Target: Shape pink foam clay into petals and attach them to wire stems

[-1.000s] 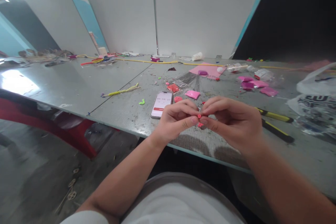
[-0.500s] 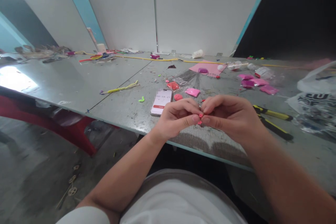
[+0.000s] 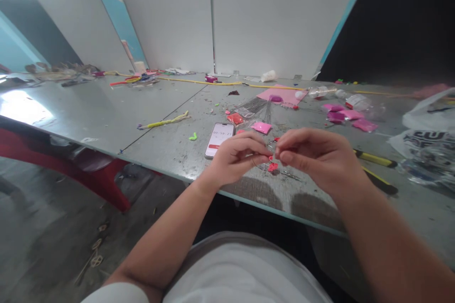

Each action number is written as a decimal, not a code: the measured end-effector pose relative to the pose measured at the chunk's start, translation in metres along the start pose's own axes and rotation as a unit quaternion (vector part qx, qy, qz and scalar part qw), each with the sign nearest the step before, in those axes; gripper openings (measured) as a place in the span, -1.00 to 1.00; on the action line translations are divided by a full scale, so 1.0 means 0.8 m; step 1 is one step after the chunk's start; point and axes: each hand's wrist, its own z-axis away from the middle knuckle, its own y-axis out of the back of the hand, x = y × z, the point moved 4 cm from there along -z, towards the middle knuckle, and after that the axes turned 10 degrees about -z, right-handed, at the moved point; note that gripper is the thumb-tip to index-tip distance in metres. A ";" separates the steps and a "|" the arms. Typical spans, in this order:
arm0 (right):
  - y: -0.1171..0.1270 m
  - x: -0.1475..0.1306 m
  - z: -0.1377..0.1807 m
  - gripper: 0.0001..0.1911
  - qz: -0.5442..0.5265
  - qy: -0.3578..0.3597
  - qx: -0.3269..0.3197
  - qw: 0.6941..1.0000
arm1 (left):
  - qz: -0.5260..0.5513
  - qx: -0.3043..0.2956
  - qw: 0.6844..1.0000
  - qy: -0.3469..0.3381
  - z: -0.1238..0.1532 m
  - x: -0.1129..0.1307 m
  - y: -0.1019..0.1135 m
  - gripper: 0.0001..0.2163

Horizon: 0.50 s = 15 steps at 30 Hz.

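My left hand (image 3: 241,157) is closed, its thumb and fingertips pinched on a small red clay piece (image 3: 270,157). Right below that piece shows a red flower-like clay shape (image 3: 272,167); whether it hangs from the pinch or lies on the table I cannot tell. Just to the right, my right hand (image 3: 313,156) holds thumb and forefinger close together, a small gap away from the left fingertips. Anything between them is too small to make out. Thin metal tweezers-like tool (image 3: 293,176) lies on the table under the hands.
A phone (image 3: 217,139) showing a timer lies by my left hand. Yellow-black pliers (image 3: 377,157) and a plastic bag (image 3: 426,128) are at right. Beyond are a pink packet (image 3: 262,127), a red packet (image 3: 235,119), thin wires (image 3: 254,104) and clear bottles (image 3: 357,102).
My right fingertips have parted from the left ones and moved slightly right. The red flower-like shape below the left fingertips shows more fully.
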 end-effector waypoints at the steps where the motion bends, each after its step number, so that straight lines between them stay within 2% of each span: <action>1: 0.007 0.002 -0.001 -0.84 0.008 -0.001 0.025 1.000 | -0.065 -0.029 0.997 -0.011 0.000 -0.001 0.006 -0.93; 3: 0.019 0.007 -0.004 -0.83 0.016 0.002 0.063 0.998 | -0.183 -0.108 0.977 -0.002 0.004 -0.007 0.015 -0.87; 5: 0.025 0.011 -0.006 -0.83 0.019 0.000 0.073 0.997 | -0.288 -0.192 0.938 0.036 0.011 -0.017 0.020 -0.82; 7: 0.026 0.014 -0.009 -0.85 0.021 -0.006 0.067 0.998 | -0.373 -0.241 0.893 0.080 0.019 -0.027 0.022 -0.83; 10: 0.023 0.015 -0.011 -0.89 0.036 -0.011 0.061 0.997 | -0.431 -0.261 0.856 0.114 0.025 -0.034 0.020 -0.87; 15: 0.019 0.012 -0.012 -0.90 0.066 -0.016 0.069 0.995 | -0.427 -0.272 0.853 0.130 0.028 -0.037 0.020 -0.76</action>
